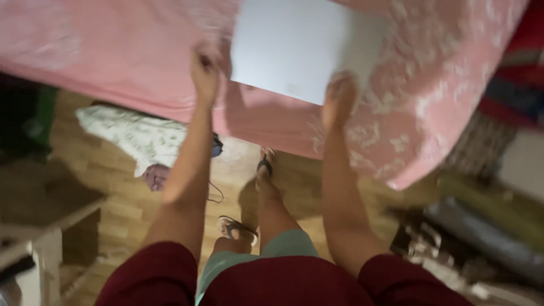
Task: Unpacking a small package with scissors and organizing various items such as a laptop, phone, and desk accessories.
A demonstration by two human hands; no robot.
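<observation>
Both arms reach forward over the edge of a bed covered by a pink sheet (130, 51) with a pale floral print. A white sheet of paper (294, 48) lies flat on the bed between the 2 hands. The left hand (205, 71) is closed at the paper's left edge, apparently pinching it, though motion blur hides the fingers. The right hand (339, 99) rests at the paper's lower right corner, fingers curled; whether it grips or only presses I cannot tell. Held at 2 opposite edges, the paper stays spread out. Below, feet in flip-flops (235, 228) stand on a wooden floor (113, 198) beside crumpled cloth (136, 139).
</observation>
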